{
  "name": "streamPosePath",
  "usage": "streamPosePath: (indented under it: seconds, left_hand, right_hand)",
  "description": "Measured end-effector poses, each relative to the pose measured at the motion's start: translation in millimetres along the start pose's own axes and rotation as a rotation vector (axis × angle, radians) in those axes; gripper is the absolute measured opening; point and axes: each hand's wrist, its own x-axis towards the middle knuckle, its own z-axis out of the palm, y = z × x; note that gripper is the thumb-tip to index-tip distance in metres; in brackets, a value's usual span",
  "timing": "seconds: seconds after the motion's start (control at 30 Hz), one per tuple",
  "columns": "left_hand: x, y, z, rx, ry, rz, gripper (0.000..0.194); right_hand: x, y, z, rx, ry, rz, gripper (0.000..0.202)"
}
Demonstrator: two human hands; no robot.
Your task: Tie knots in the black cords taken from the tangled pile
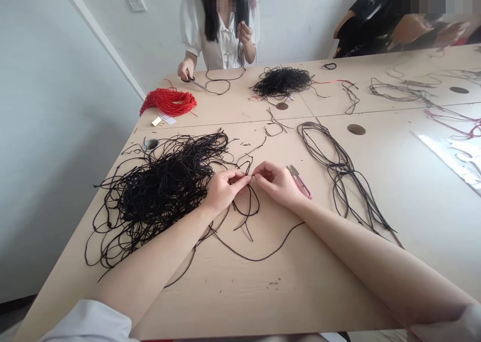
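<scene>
My left hand (228,186) and my right hand (273,181) meet over the table, thumbs and fingertips pinched on a thin black cord (248,213). Loops of this cord hang below and above the fingers, and its knotted ends lie on the wood. The exact spot where the cord is gripped is hidden by my fingertips. Left of my left hand spreads a large tangled pile of black cords (161,187). Just beyond my right hand lies a pair of pink-handled thread snips (299,183).
A long bundle of black cord (343,169) lies on the right. Farther off are a red cord bundle (169,101), another black pile (281,81) and a tape roll (151,144). Across the table (248,302), one person holds scissors (194,83) and cord; another works at the right.
</scene>
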Motion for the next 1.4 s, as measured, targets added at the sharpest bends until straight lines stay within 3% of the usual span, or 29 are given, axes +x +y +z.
streamPosePath:
  seconds: [0.3, 0.53, 0.77, 1.07, 1.4]
  left_hand:
    - [-0.1, 0.4, -1.0, -0.005, 0.046, 0.016, 0.026]
    - [2.0, 2.0, -0.2, -0.148, -0.002, -0.105, 0.033]
    - [4.0, -0.5, -1.0, -0.259, 0.025, -0.144, 0.035]
    - [3.1, -1.7, -2.0, -0.225, -0.002, -0.081, 0.028]
    - [3.8, -3.8, 0.0, -0.085, -0.036, -0.063, 0.015]
  right_hand:
    - [0.1, -3.6, -1.9, -0.010, -0.082, -0.066, 0.022]
    - [3.7, 3.9, 1.7, 0.049, 0.008, 0.004, 0.025]
    - [1.9, 2.2, -1.8, 0.104, -0.040, 0.064, 0.033]
    - [2.5, 4.4, 0.8, -0.005, 0.023, 0.038, 0.024]
    - [1.3, -2.7, 0.0, -0.012, -0.021, 0.032, 0.015]
